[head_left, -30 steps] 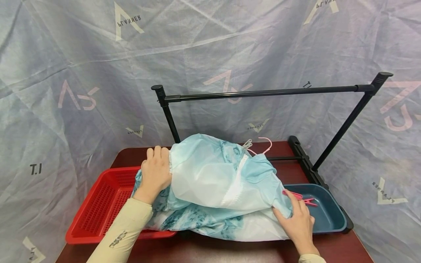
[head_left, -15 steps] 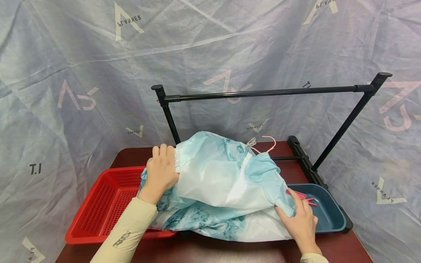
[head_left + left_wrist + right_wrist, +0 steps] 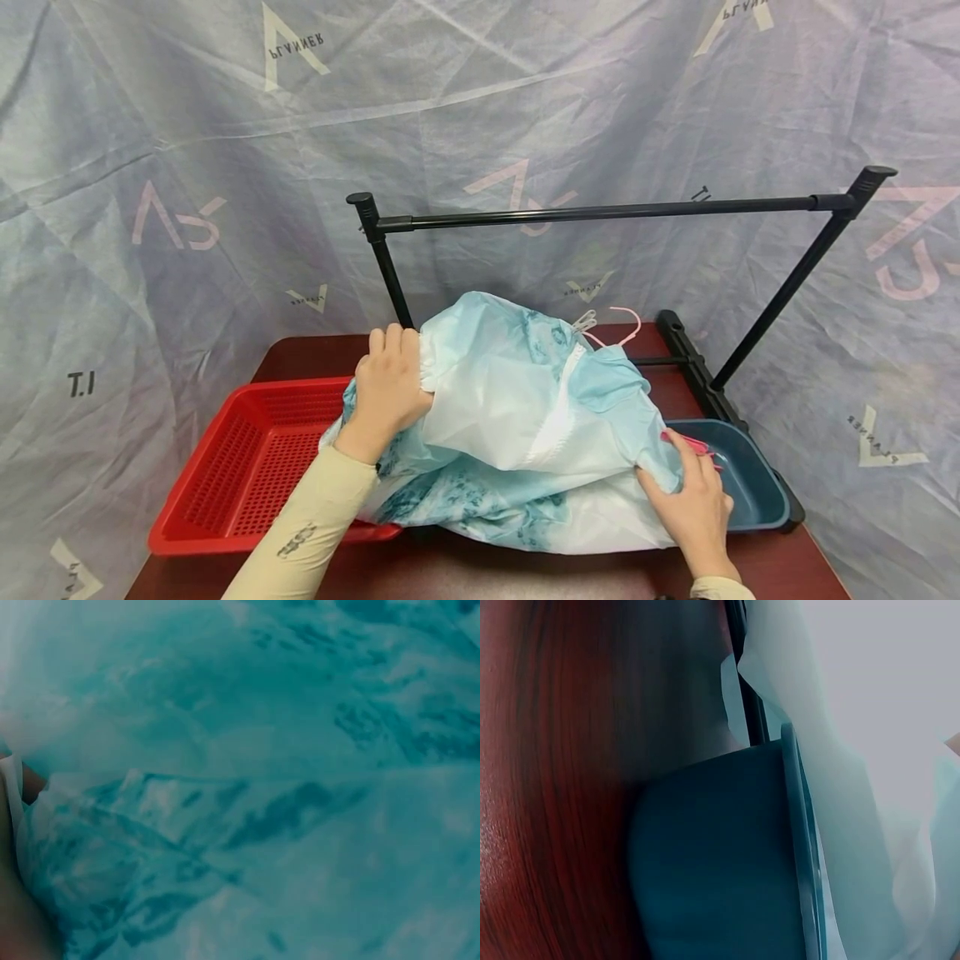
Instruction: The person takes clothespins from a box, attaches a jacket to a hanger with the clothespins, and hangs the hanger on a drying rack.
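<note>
A thin blue-and-white jacket [image 3: 510, 400] with a white zipper strip lies bunched across the middle of the table in the head view. My left hand [image 3: 392, 379] grips its gathered elastic edge on the left side. On the right, my right hand [image 3: 693, 500] pinches the jacket's light-blue fabric between thumb and fingers. The hook of a pink hanger [image 3: 632, 323] sticks out at the jacket's far side, beside a looped pale cord [image 3: 585, 321]. Patterned fabric fills the left wrist view, where little of the hand shows. Pale fabric covers the right side of the right wrist view.
A red basket [image 3: 217, 467] stands at the left, partly under the jacket. At the right, a blue tray [image 3: 757, 492] holds pink clothespins [image 3: 697, 446]. Behind rises a black rack with a crossbar [image 3: 600, 214]. The table [image 3: 525, 579] is dark reddish wood.
Both hands have moved right with the jacket, the left hand more and slightly upward. The jacket's left part has risen a little, and the hanger hook has shifted right.
</note>
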